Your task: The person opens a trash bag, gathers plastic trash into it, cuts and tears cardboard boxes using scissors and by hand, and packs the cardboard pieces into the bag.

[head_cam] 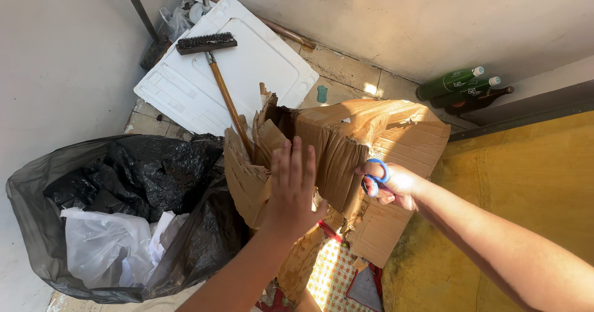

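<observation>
Tiled floor corner's pretty cluttered, with a black trash bag (124, 213) stuffed with crumpled plastic beside the torn cardboard box (346, 163), left hand (292, 191) flat and open against it, right hand (396, 185) gripping blue scissors (375, 179) at its side.

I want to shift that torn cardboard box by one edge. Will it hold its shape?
Probably not. The cardboard box has ragged, creased walls, so it would likely flop and buckle. It looks light for its size. The left hand presses one torn flap while the right hand holds blue-handled scissors, suggesting it needs steadying.
</observation>
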